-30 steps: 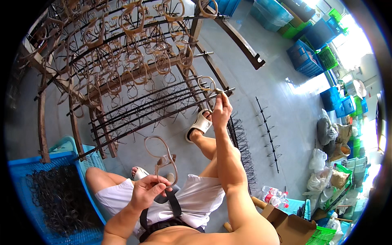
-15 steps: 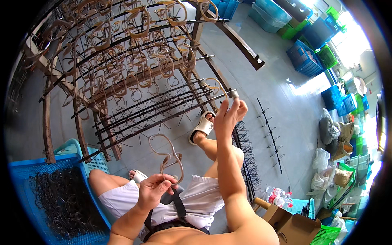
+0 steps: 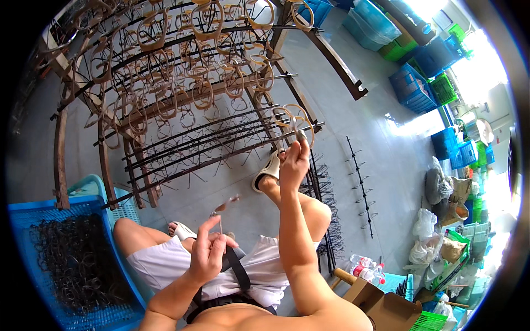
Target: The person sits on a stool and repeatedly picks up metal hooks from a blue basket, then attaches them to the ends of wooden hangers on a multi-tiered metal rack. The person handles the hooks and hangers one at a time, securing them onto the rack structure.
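Note:
My left hand (image 3: pixel 210 254), in front of my lap, is closed on a translucent brown glasses frame (image 3: pixel 225 206). That frame is turned nearly edge-on and partly smeared by motion. Reaching forward, my right hand (image 3: pixel 295 163) pinches at another amber glasses frame (image 3: pixel 312 132) by the right end of a dark rod on the rack; its fingertips partly cover where they meet. Many similar frames (image 3: pixel 207 22) hang in rows on the metal rack (image 3: pixel 207 85). Lower down, bare black rods with thin wire hooks (image 3: pixel 193 138) lie across the rack.
A blue basket (image 3: pixel 25 220) of dark wiry pieces stands at my left. On the floor to the right lies a hooked rod (image 3: pixel 361 187). An open cardboard box (image 3: pixel 381 303) and plastic bottles (image 3: pixel 367 270) are near my right side. Blue crates (image 3: pixel 411 88) line the far right.
My right hand has moved slightly left and down, and a frame now shows at its fingertips by the rod end. The frame in my left hand has turned from face-on to nearly edge-on.

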Available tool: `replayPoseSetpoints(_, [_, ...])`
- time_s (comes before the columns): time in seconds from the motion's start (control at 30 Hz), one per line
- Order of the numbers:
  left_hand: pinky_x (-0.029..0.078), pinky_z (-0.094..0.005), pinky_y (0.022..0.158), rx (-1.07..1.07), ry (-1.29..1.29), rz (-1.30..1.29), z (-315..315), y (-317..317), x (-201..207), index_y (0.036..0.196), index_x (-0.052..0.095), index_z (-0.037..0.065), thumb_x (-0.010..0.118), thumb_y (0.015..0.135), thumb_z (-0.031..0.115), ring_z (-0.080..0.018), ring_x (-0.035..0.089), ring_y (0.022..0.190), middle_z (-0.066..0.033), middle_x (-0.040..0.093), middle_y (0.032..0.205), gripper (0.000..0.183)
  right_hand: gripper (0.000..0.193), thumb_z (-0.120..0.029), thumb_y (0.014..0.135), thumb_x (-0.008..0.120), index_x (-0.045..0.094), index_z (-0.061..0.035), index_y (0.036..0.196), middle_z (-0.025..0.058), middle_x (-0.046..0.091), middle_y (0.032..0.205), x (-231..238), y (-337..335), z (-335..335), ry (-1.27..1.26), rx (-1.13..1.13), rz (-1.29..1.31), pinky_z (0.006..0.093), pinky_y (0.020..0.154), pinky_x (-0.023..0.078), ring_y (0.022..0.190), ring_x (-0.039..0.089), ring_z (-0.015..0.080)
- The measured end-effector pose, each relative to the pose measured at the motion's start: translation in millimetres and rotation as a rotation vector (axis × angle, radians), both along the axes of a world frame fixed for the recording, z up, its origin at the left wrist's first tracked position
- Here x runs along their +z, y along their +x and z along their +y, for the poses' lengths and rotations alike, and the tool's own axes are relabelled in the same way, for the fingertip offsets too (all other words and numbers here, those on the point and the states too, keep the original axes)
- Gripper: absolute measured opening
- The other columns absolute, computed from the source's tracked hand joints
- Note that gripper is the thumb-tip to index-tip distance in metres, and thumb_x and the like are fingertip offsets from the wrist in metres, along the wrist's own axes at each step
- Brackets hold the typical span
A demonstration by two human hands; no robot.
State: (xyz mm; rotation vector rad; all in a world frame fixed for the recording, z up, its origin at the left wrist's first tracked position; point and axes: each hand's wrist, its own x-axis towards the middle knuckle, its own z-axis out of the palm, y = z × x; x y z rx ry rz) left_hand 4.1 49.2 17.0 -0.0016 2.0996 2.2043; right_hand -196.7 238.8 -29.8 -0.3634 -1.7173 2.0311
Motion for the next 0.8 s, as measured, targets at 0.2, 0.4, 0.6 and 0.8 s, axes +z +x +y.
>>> replayPoseSetpoints(0.2, [0.044,-0.0304,0.069,-0.157,-0.635,0.206,-26,7,-9,0.113,0.049,-0.005,0.052,0.085,0.007,-0.0211,0.056,0.071,-0.0077,0.067,0.077,0.030,0.022,-0.014,0.096,0.044,0.053,-0.0034,0.113,-0.0036,0.042,0.059,-18,-19,-12,-0.029,0.087,-0.037,0.0191,0.041,0.031,0.047,0.037,0.0034])
replayPoseSetpoints(0.4, [0.044,-0.0355,0.073,-0.221,-0.704,0.217,-45,30,-41,0.088,0.063,0.002,0.061,0.075,0.004,-0.0287,0.056,0.079,-0.0106,0.062,0.075,0.013,0.022,-0.021,0.098,0.038,0.048,-0.0035,0.106,0.0005,0.041,0.063,-17,-11,-12,-0.367,0.294,0.057,0.0242,0.044,0.038,0.050,0.041,0.0104])
replayPoseSetpoints(0.6, [0.044,-0.0330,0.052,0.114,-0.680,0.067,-69,70,-53,0.088,0.061,0.000,0.052,0.076,0.000,-0.0228,0.055,0.058,-0.0102,0.056,0.062,0.015,0.016,-0.018,0.096,0.043,0.050,-0.0035,0.097,-0.0005,0.038,0.059,-15,-12,-14,-0.583,0.249,0.035,0.0253,0.041,0.035,0.046,0.037,0.0107])
replayPoseSetpoints(0.8, [0.037,-0.0266,0.046,0.187,-0.699,-0.011,-111,98,-67,0.114,0.043,-0.003,0.048,0.075,-0.002,-0.0135,0.043,0.048,-0.0031,0.041,0.056,0.039,0.014,-0.019,0.095,0.045,0.053,-0.0076,0.094,-0.0046,0.034,0.055,-2,-13,-13,-0.514,0.204,-0.092,0.0207,0.035,0.029,0.042,0.035,0.0065])
